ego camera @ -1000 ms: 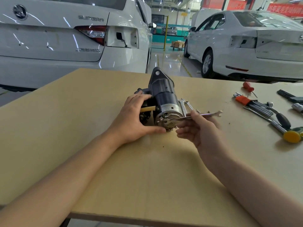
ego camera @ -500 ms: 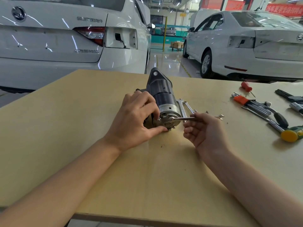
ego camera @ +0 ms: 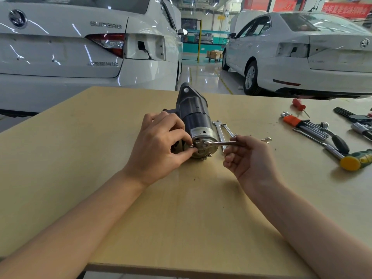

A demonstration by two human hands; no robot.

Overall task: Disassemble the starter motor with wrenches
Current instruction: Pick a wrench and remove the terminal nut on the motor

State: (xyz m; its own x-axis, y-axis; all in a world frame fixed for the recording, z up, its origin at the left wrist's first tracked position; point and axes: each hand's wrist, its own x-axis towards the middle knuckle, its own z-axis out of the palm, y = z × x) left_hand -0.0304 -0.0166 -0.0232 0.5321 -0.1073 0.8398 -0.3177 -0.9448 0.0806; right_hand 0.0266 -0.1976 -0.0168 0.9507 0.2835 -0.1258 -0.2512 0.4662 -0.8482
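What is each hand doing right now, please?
Left hand: pinching a small fastener on the starter motor end cap.
Right hand: holding the open-end wrench.

Your left hand [ego camera: 159, 146] covers the left side of the motor [ego camera: 196, 121], so whatever sits there is mostly hidden, and the small part pinched at your fingertips is too small to identify. Your right hand [ego camera: 249, 156] hides the middle of the wrench [ego camera: 216, 143] shaft; only its head at the motor's end cap and its far tip show. Whether that head sits on a bolt cannot be told. The two spanners [ego camera: 220, 130] behind are partly hidden by the wrench and your fingers. At the right edge, the hammer [ego camera: 356, 160] and the black tools [ego camera: 354, 115] are cut off.
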